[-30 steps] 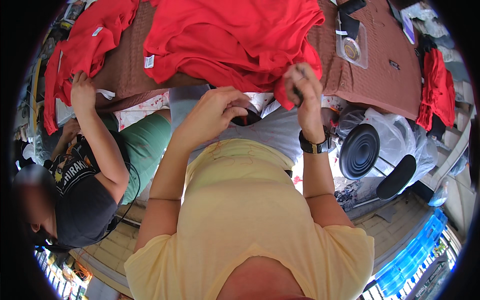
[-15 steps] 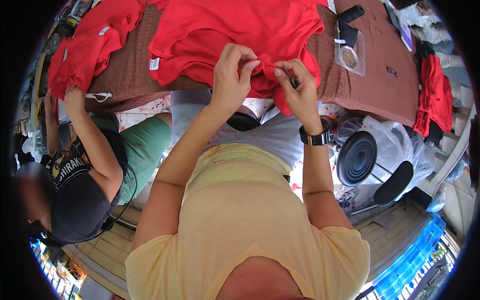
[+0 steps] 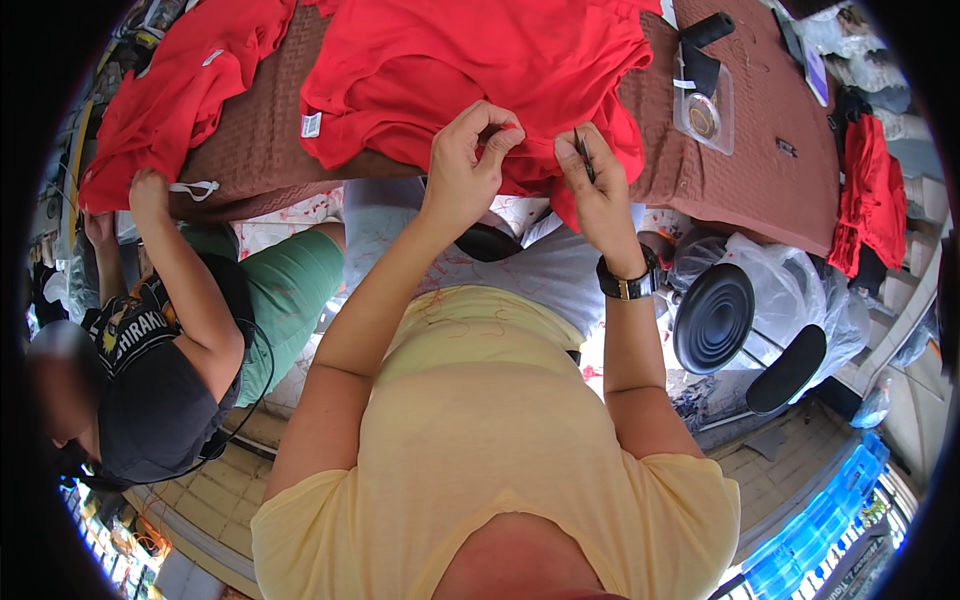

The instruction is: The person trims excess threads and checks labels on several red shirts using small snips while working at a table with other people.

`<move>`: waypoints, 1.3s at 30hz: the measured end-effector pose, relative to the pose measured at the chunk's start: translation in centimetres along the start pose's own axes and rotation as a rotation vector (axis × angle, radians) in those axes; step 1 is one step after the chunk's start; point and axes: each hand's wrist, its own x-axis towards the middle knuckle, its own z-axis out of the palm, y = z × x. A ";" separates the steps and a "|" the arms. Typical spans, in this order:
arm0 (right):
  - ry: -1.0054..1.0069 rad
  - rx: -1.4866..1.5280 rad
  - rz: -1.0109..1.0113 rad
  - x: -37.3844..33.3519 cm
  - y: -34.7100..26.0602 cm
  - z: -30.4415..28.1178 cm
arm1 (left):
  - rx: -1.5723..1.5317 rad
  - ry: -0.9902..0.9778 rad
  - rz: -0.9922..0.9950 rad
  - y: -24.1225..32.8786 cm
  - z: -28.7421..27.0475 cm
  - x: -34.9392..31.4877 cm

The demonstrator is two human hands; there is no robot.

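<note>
A large red garment (image 3: 470,60) is spread over the brown-covered table in front of me, its near edge hanging down. Over that edge my left hand (image 3: 470,160) is closed in a pinch, thumb against forefinger. A speck of red shows at those fingertips, but I cannot tell whether it is cloth or thread. My right hand (image 3: 600,190), a little apart from the left, is closed around dark thread snips (image 3: 583,155) with the narrow point turned up and away from me. A white label (image 3: 311,125) shows on the garment's left side.
On my left a person (image 3: 170,350) handles another red garment (image 3: 190,90). A clear plastic box (image 3: 704,120) and a black roll (image 3: 707,29) lie on the brown table cover (image 3: 770,180). A round black stool seat (image 3: 714,318) and clear plastic bags (image 3: 790,270) stand at right.
The bunched red cloth that was raised between my hands has dropped away. My hands are slightly farther apart, and the snips now point upward. The other person's garment has shifted lower left.
</note>
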 end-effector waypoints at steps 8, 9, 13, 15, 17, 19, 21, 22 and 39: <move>0.249 -0.284 -0.243 0.7 -1.1 0.6 | -0.497 -0.077 -0.381 1.1 0.1 -0.4; 0.278 -0.299 -0.260 0.7 -2.2 1.0 | -0.490 -0.057 -0.382 1.4 0.1 -0.5; 0.010 0.170 0.179 -2.4 -6.0 2.5 | -0.395 -0.072 -0.238 1.7 -0.3 -0.7; -0.035 0.101 0.088 -2.6 -4.0 3.3 | -0.286 -0.040 -0.131 1.8 0.0 -0.7; -0.019 0.089 0.150 -2.5 -3.8 3.4 | -0.298 -0.008 -0.118 2.1 0.1 -0.7; -0.006 0.064 0.194 -2.4 -3.7 3.5 | -0.332 0.006 -0.141 2.4 0.1 -0.8; 0.006 0.026 0.219 -2.2 -3.6 3.4 | -0.388 0.001 -0.201 2.6 0.1 -0.9; 0.018 0.042 0.226 -2.1 -3.5 3.5 | -0.407 0.002 -0.203 2.8 0.2 -1.0; 0.080 0.555 0.352 -1.1 -2.3 3.8 | -0.186 0.007 0.012 2.2 0.3 -1.5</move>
